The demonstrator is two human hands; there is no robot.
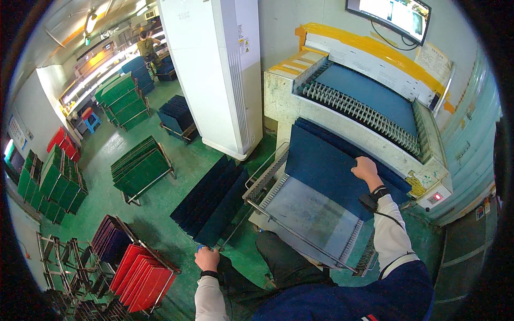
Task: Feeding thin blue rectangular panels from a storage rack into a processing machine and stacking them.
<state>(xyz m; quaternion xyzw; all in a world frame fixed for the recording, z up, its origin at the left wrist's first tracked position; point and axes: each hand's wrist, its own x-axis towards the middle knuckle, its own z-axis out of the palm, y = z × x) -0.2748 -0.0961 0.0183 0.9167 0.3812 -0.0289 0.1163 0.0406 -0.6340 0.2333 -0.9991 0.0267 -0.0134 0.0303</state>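
My right hand (365,170) is closed at the upper edge of a dark blue flat panel (316,160). That panel leans with others behind it in a slotted metal rack (265,184), in front of a roller machine (289,101). Low on the left, my left hand (207,259) is closed by the near corner of a second rack's dark blue panels (206,200). A small blue bit shows at its fingers, but what they grip cannot be made out. Another blue panel (369,96) lies on the machine's rollers.
A tall white cabinet (206,69) stands beyond the blue panels. Racks of green panels (140,167) and red panels (142,278) stand on the green floor at left. A monitor (393,16) hangs above the machine. Far back, a person (147,51) stands at a lit bench.
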